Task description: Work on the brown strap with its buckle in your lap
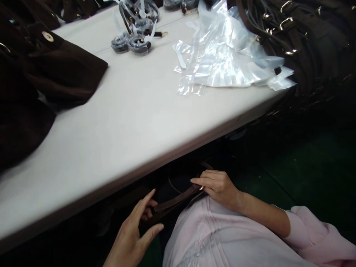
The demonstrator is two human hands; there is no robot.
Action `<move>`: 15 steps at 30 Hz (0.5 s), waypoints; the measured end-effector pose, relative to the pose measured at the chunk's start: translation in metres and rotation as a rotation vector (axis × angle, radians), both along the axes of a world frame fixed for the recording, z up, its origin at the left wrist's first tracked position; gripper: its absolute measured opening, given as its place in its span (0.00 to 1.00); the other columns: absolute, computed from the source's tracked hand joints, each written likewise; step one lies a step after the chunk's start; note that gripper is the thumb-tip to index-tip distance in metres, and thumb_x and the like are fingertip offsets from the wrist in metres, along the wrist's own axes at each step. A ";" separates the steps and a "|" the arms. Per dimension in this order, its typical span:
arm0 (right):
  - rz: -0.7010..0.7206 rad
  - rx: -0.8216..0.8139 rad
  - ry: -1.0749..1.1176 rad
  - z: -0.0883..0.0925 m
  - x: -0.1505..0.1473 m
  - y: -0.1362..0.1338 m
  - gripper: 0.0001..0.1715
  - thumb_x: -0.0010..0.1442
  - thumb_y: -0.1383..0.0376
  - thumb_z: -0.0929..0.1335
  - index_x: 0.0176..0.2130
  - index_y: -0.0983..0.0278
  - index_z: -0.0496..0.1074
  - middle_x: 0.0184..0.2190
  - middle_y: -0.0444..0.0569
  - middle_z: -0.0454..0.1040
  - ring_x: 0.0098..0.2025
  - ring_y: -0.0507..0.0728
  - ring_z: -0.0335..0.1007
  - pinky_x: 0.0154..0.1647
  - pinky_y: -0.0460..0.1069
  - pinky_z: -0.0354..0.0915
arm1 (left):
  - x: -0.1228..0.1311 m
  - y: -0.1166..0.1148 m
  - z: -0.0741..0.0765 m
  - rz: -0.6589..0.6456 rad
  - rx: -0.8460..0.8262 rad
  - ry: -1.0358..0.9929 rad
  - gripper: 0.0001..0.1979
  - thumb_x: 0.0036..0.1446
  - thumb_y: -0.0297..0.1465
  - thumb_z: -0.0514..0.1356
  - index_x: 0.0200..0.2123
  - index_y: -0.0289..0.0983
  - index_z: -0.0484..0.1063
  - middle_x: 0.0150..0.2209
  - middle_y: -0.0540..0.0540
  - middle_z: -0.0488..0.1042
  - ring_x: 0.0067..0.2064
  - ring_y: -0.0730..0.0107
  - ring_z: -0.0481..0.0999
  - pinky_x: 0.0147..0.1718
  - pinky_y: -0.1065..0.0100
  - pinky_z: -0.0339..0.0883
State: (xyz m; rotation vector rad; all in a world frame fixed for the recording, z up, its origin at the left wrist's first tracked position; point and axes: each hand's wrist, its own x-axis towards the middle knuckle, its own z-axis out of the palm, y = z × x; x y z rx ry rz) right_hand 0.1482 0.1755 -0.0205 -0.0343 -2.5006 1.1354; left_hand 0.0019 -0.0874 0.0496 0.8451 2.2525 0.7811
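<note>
Head view: below the worktop (133,122) edge, a dark strap (175,202) is pinched by both hands, left hand (133,233) and right hand (218,185); no writing is legible.

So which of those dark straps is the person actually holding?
The bare one below the table edge, the strap held between the left hand and right hand. The wrapped straps lie untouched on the table.

This looks like a bag-making or packing workshop. A long white worktable (133,111) carries the signs: at its left end lies a dark brown suede handbag with a round brass snap (47,70), at its far edge coiled dark straps wrapped in clear plastic (136,40), to its right a heap of clear plastic bags (222,55), beyond them dark straps with brass buckles (292,33).
</note>
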 end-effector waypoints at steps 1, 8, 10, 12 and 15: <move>-0.004 -0.001 0.037 0.001 0.000 -0.002 0.19 0.66 0.74 0.60 0.48 0.62 0.76 0.30 0.47 0.74 0.31 0.53 0.70 0.32 0.47 0.67 | 0.003 0.004 -0.006 0.014 -0.029 -0.135 0.36 0.55 0.39 0.67 0.64 0.50 0.58 0.47 0.47 0.74 0.42 0.63 0.75 0.42 0.65 0.70; -0.093 -0.265 -0.054 0.010 0.003 0.005 0.20 0.62 0.75 0.61 0.46 0.62 0.76 0.36 0.49 0.76 0.38 0.55 0.72 0.41 0.50 0.67 | 0.013 0.026 -0.020 -0.051 -0.043 -0.512 0.18 0.60 0.37 0.62 0.52 0.39 0.74 0.33 0.48 0.77 0.32 0.67 0.72 0.32 0.70 0.65; -0.031 -0.459 -0.281 0.016 0.005 0.014 0.21 0.60 0.74 0.62 0.50 0.61 0.74 0.39 0.48 0.76 0.40 0.55 0.72 0.44 0.49 0.66 | 0.010 0.023 -0.020 -0.001 -0.026 -0.371 0.15 0.63 0.38 0.59 0.49 0.39 0.77 0.35 0.46 0.78 0.32 0.66 0.73 0.33 0.68 0.66; 0.174 -0.684 -0.527 0.022 0.006 0.020 0.27 0.59 0.72 0.65 0.57 0.59 0.69 0.42 0.47 0.75 0.43 0.55 0.72 0.46 0.49 0.66 | 0.007 0.020 -0.020 0.001 0.010 -0.187 0.11 0.63 0.37 0.59 0.46 0.42 0.78 0.39 0.46 0.79 0.38 0.63 0.75 0.40 0.65 0.67; 0.490 -0.894 -0.736 0.030 0.004 0.017 0.25 0.63 0.62 0.68 0.59 0.61 0.68 0.41 0.47 0.76 0.39 0.54 0.70 0.39 0.45 0.64 | 0.010 0.024 -0.020 -0.105 0.057 0.052 0.08 0.63 0.31 0.60 0.43 0.44 0.78 0.39 0.46 0.79 0.41 0.59 0.75 0.43 0.60 0.66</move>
